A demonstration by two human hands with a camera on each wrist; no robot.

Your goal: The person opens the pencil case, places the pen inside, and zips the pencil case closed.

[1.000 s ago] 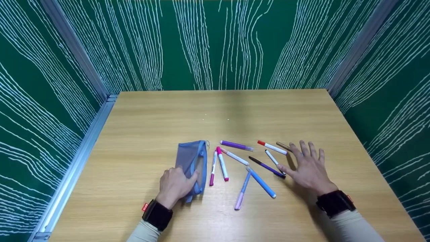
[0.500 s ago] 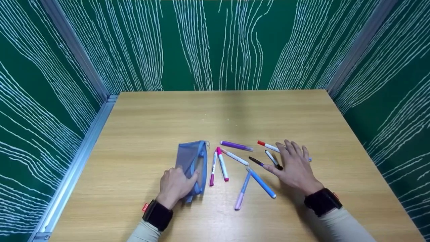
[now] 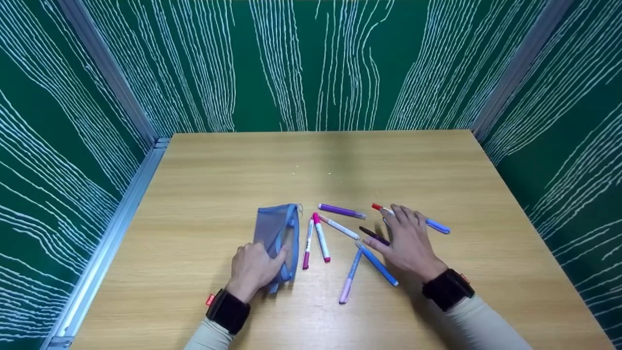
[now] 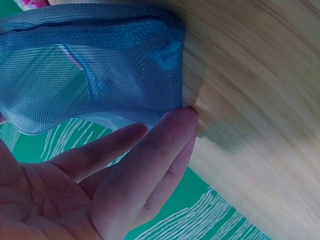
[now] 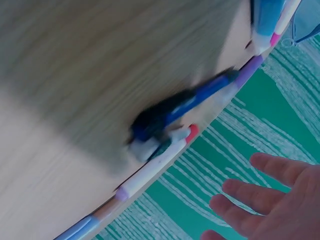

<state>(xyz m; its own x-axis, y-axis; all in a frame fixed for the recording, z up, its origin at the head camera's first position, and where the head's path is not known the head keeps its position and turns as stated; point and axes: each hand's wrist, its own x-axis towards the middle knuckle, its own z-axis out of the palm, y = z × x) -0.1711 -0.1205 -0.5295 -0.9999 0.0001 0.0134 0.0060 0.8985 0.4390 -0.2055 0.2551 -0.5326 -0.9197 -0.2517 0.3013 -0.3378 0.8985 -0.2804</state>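
A blue mesh pencil pouch [image 3: 273, 224] lies unzipped on the table, its opening facing right. My left hand [image 3: 256, 266] holds it near the front end, thumb at the opening's edge; in the left wrist view the fingers [image 4: 150, 165] reach its lower corner. My right hand [image 3: 410, 240] spreads over the right side of the pens, fingers extended. Partly covered by it are a red-capped marker [image 3: 376, 206], a dark purple pen [image 3: 373, 235] and a blue-capped pen [image 3: 438, 225]. The right wrist view shows the dark purple pen [image 5: 200, 97], blurred, by the red-capped marker [image 5: 160, 165].
Between the hands lie a purple marker [image 3: 340, 210], a white marker [image 3: 342, 228], a blue marker [image 3: 379, 265] and a lilac pen [image 3: 346, 290]. Two pink-capped markers [image 3: 321, 238] lie beside the pouch. Green walls [image 3: 272, 63] surround the wooden table [image 3: 233, 165].
My right hand has moved left over the pens, uncovering the blue-capped pen and covering more of the red-capped marker. My left hand and the pouch stay in place.
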